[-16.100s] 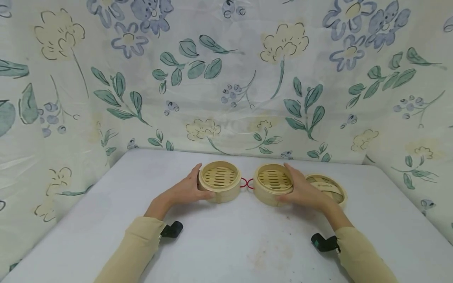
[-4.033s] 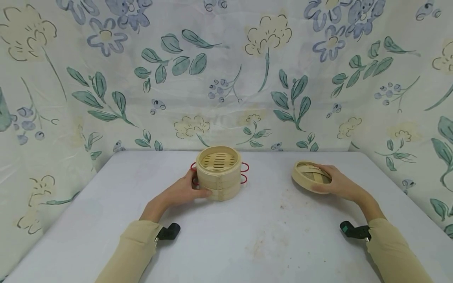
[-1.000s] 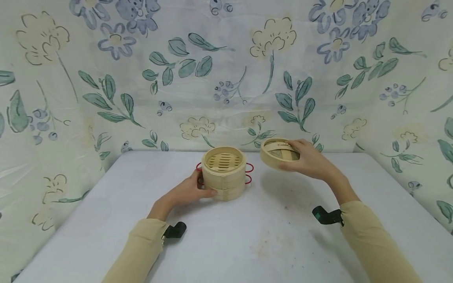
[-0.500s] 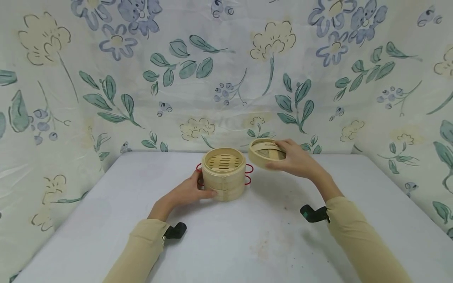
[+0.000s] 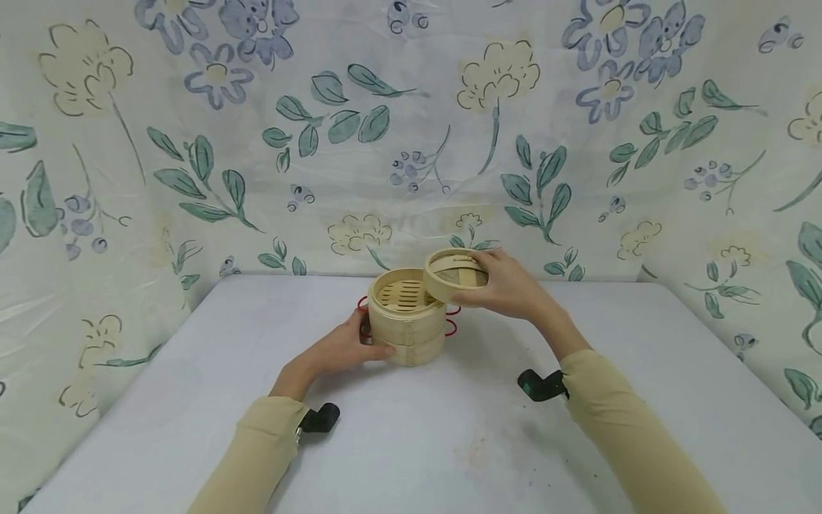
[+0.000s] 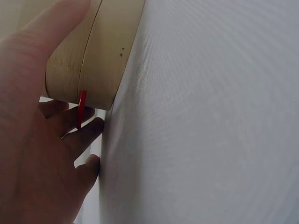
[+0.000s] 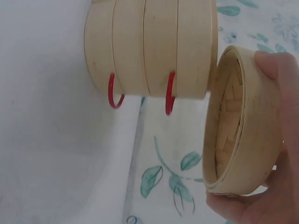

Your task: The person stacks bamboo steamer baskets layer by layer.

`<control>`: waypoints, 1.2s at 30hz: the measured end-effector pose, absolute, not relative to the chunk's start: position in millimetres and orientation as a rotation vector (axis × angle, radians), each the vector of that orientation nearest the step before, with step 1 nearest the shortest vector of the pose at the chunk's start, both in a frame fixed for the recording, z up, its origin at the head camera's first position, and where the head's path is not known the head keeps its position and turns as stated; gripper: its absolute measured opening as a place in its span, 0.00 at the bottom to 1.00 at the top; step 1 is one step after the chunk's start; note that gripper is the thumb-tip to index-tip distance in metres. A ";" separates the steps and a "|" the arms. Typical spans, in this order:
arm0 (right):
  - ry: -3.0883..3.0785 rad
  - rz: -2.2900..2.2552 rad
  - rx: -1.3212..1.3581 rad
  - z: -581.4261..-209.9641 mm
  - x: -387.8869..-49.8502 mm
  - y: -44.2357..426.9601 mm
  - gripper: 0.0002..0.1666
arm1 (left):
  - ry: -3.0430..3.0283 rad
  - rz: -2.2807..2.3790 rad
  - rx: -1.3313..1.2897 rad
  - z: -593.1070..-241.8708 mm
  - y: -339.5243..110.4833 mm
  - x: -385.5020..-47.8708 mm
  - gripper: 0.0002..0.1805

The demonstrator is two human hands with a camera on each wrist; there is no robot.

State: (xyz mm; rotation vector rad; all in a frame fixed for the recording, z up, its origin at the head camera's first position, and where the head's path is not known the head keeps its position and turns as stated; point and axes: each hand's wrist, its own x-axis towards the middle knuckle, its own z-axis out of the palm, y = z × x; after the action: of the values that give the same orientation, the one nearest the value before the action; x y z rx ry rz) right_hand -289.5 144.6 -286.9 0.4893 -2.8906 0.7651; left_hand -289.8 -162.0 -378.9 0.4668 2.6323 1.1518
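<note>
Two bamboo steamer baskets (image 5: 407,335) stand stacked on the table, slatted rack showing inside the upper one, with red loop handles (image 5: 452,328) on the sides. My left hand (image 5: 337,348) grips the stack's left side, thumb in front and fingers around behind. In the left wrist view those fingers (image 6: 84,135) lie near a red loop. My right hand (image 5: 507,285) holds the woven bamboo lid (image 5: 439,288) by its right rim, tilted over the stack's upper right edge. The right wrist view shows the lid's hollow underside (image 7: 229,126) close against the upper basket's rim.
The white table (image 5: 411,442) carries faint brownish smudges and specks right of its middle. A floral cloth (image 5: 424,143) hangs directly behind the table and along both sides. A black wrist camera (image 5: 541,385) sticks out from the right sleeve, another (image 5: 320,418) from the left.
The baskets stood side by side at first, then stacked. My right hand has lifted the lid off the table and carried it left to the stack's top. My left hand stays on the stack.
</note>
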 end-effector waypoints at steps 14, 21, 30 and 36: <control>-2.912 0.615 0.462 -288.3 -291.0 88.1 0.56 | 2.629 1.144 0.450 -378.9 -163.2 -290.2 0.58; -2.894 0.568 0.471 -288.4 -292.2 76.2 0.55 | 2.627 1.139 0.453 -377.9 -161.7 -290.7 0.58; -2.888 0.527 0.468 -290.8 -292.0 61.7 0.55 | 2.632 1.132 0.454 -380.6 -160.9 -292.5 0.58; -2.892 0.504 0.460 -293.1 -291.0 54.9 0.55 | 2.632 1.131 0.442 -380.6 -161.3 -292.0 0.59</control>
State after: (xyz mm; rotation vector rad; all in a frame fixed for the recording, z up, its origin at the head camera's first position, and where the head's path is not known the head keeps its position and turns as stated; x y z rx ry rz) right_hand -291.0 54.9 -293.1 0.4602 -2.8919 0.5043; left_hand -292.0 -161.3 -380.6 0.4418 2.6323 1.1311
